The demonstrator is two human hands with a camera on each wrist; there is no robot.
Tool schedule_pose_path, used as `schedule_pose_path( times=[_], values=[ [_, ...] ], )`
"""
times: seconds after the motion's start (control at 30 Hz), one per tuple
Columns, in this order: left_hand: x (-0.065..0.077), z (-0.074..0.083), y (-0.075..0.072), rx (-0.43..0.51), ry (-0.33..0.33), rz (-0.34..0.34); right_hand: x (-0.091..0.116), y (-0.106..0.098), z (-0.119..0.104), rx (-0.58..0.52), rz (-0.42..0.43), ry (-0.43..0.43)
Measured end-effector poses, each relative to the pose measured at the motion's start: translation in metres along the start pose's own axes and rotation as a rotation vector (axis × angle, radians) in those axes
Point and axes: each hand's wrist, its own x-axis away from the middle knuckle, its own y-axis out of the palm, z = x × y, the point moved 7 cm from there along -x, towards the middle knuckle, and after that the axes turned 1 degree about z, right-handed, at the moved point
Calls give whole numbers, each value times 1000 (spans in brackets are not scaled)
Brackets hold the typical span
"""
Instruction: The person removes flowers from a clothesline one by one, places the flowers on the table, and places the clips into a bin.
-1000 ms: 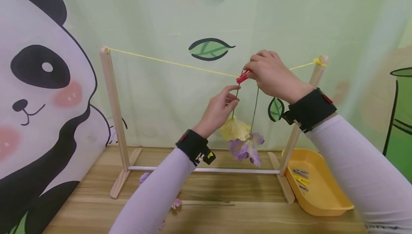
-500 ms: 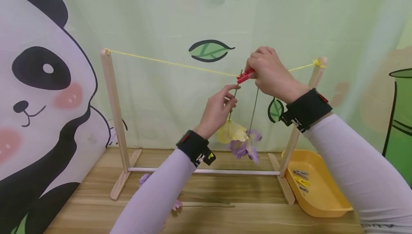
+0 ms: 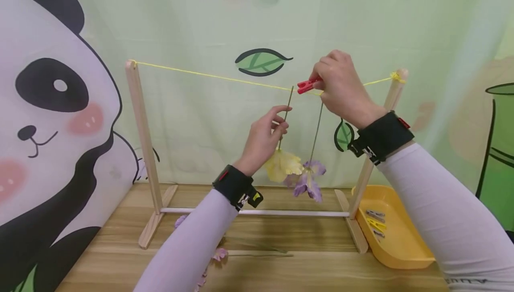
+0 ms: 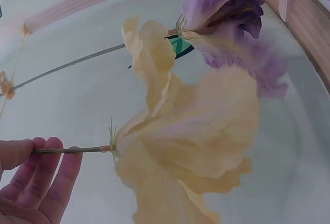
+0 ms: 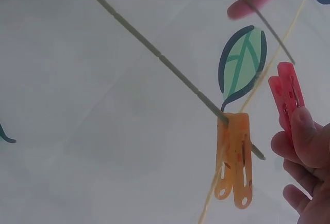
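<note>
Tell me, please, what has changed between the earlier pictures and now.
The red clip, held by the right hand, has come away from the stem of the yellow flower and risen slightly. The left hand has carried this flower leftward. Neither hand let go. The purple flower still hangs, and the tray stayed in place.

Free room above string [image 3: 213,76] leftward, yellow flower [image 3: 283,165], purple flower [image 3: 310,182], orange clothespin [image 5: 240,157] blocking right

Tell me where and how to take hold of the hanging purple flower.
Probably best to pinch the stem, between the orange clothespin and petals, coming from the right: it hangs bare and slender there, while petals spread wide below and the yellow flower crowds the left.
</note>
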Motion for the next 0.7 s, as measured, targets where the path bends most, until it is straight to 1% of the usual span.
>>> schedule_pose_path(
  times=[0.17, 0.33, 0.47, 0.57, 0.63, 0.7],
  values=[
    [8, -6, -13, -10, -1, 33, 4, -1, 4, -42, 15, 44],
    [18, -12, -23, -20, 6, 62, 11, -1, 5, -79, 35, 63],
    [27, -15, -29, 3, 10, 73, 17, 3, 6, -132, 29, 79],
    [34, -18, -33, 20, 10, 75, 22, 6, 5, -163, 14, 79],
    [40, -20, -35, 28, 10, 78, 27, 7, 3, -175, 27, 70],
    [47, -23, -37, 31, 7, 78, 31, 6, 1, -190, 58, 61]
  ],
)
